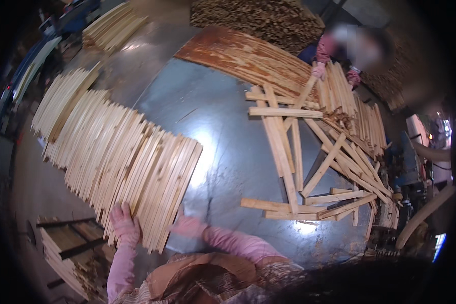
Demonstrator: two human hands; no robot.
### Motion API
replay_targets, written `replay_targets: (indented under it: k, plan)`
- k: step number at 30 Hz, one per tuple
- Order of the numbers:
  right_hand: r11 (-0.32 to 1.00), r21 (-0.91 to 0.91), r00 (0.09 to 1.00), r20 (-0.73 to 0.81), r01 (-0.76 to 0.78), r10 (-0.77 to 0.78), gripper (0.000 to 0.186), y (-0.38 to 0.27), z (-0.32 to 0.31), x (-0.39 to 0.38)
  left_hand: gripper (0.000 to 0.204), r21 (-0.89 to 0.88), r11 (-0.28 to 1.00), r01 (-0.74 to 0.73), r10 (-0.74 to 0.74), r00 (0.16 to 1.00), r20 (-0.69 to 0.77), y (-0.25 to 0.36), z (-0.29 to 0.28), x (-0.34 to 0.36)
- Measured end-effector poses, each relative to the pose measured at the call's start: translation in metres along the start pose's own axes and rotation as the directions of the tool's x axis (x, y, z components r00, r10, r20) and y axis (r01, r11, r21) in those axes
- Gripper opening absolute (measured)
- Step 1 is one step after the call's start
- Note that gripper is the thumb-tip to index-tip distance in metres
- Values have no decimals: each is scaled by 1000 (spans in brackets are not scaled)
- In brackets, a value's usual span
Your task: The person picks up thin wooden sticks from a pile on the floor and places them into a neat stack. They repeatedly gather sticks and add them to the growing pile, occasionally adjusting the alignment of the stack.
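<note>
A long row of pale wooden strips point(137, 167) lies side by side across the left of the metal table. My left hand point(124, 223), in a pink glove, rests with fingers spread over the near ends of the strips. Beside the row's right edge, close to its near corner, is my right hand point(189, 225), also gloved and slightly blurred. Its thumb stands apart from the fingers and it holds nothing that I can see. Both pink sleeves reach in from the lower edge.
Loose wooden strips point(324, 167) lie crisscrossed on the table's right side. Across the table a person in pink gloves point(319, 70) handles more strips near a worn reddish board point(238, 55). Stacked wood point(71, 253) stands at lower left, and another bundle point(114, 28) lies far left.
</note>
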State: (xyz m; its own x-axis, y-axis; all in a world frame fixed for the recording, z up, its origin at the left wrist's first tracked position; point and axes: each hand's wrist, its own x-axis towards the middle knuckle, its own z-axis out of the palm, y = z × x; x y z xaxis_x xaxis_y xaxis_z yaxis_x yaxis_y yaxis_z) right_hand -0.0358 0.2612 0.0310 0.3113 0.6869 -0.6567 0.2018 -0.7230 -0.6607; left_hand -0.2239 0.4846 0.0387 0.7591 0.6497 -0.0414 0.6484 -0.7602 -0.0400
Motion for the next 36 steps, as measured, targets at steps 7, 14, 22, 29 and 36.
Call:
replay_targets:
  k: [7, 14, 22, 29, 36]
  plan:
    - [949, -299, 611, -771, -100, -179, 67, 138, -185, 17, 83, -253, 873, -417, 310, 875, -370, 83, -3, 75]
    - [845, -14, 308, -934, -535, 180, 97, 263, -323, -2, 72, -415, 528, -741, 706, 655, -271, 414, -55, 262]
    - [856, -57, 342, -929, -514, 143, 84, 261, -288, -46, 66, -358, 578, -733, 798, 599, 62, 597, -14, 352]
    - [895, -165, 389, -921, -413, 9, 75, 298, -233, -143, 63, -327, 609, -723, 712, 680, -175, 532, -8, 377]
    - [898, -133, 140, -987, -419, -80, 74, 318, -454, 2, 69, -226, 714, -663, 659, 745, -104, 591, 20, 400]
